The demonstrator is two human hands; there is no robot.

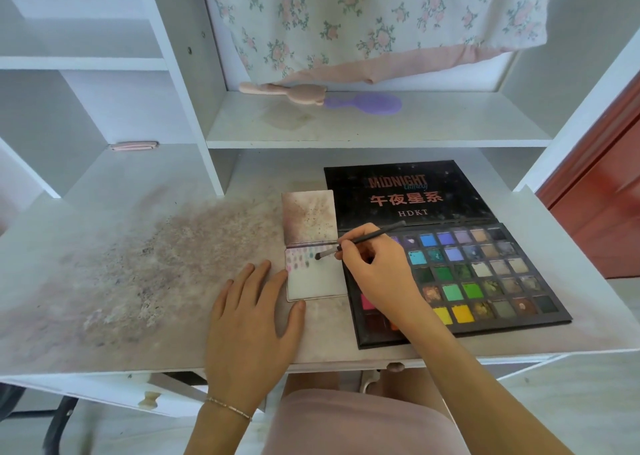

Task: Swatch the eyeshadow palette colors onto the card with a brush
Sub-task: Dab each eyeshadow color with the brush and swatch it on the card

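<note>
A large black eyeshadow palette [485, 274] lies open on the desk at the right, with several rows of coloured pans and its lid flat behind it. Left of it lies a small white card [317, 281] with a row of small swatches along its top left. My right hand [375, 267] pinches a thin dark brush [363, 238], and the bristle tip touches the card near the swatches. My left hand [254, 312] rests flat on the desk, fingers straight, with fingertips and thumb at the card's left edge and lower corner.
A stained flap [309, 216] stands joined to the card's top edge. The desk surface [138, 264] is smeared with powder at the left. On the shelf behind lie a pink hairbrush [287, 91] and a purple hairbrush [367, 103]. A floral cloth [363, 18] hangs above.
</note>
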